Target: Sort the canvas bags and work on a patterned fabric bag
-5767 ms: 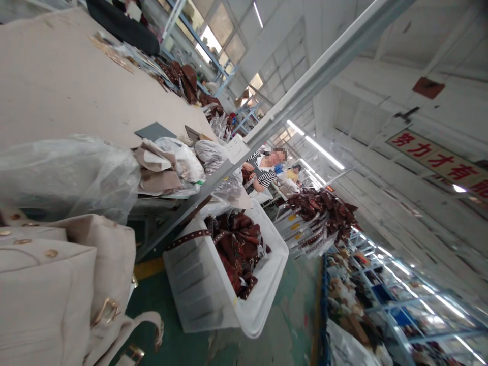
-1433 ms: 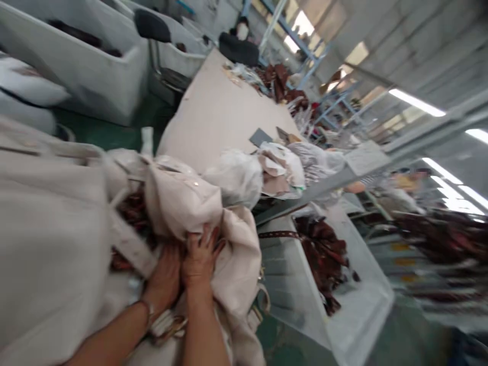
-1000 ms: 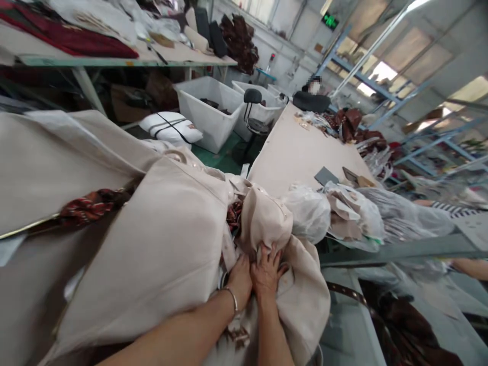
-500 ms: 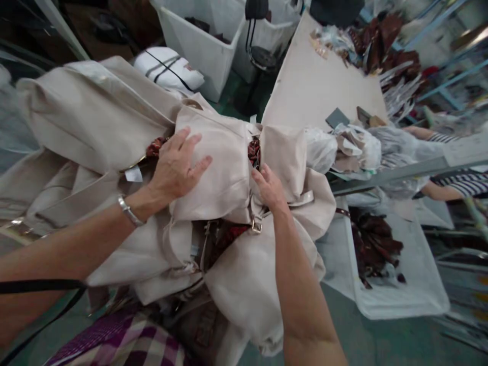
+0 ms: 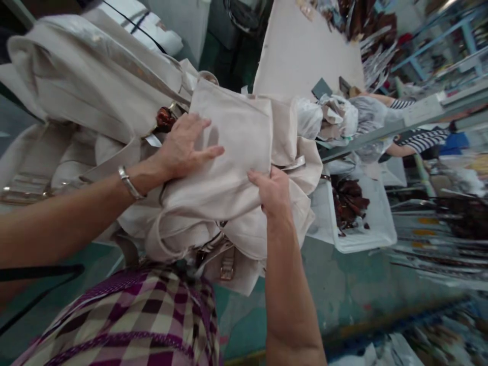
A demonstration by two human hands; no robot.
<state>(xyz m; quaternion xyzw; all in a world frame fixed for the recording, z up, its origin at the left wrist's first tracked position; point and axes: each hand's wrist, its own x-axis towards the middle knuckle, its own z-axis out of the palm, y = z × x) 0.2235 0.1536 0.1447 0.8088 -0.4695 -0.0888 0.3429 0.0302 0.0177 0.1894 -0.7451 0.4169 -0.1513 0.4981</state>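
A beige handbag (image 5: 238, 134) lies in front of me on a heap of similar bags, its broad smooth panel facing up. My left hand (image 5: 182, 147), with a metal bracelet at the wrist, rests on the panel's left side, fingers and thumb spread. At the panel's right edge my right hand (image 5: 272, 190) pinches the material, thumb on top and the other fingers hidden beneath. A strap loop (image 5: 160, 234) hangs towards me at the near side. Just beyond my left hand a dark red shiny bundle (image 5: 165, 119) shows between the bags.
More beige bags (image 5: 76, 76) pile up on the left. A white bin (image 5: 364, 241) with dark brown pieces stands at right, below a metal rail (image 5: 366, 133). Behind is a pale tabletop (image 5: 305, 51). A co-worker's striped sleeve (image 5: 430, 140) shows at right.
The handbag's panel is now spread wider, covering the gap at its near side. My right hand has gone from loosely touching its edge to pinching it. The view has tilted downward.
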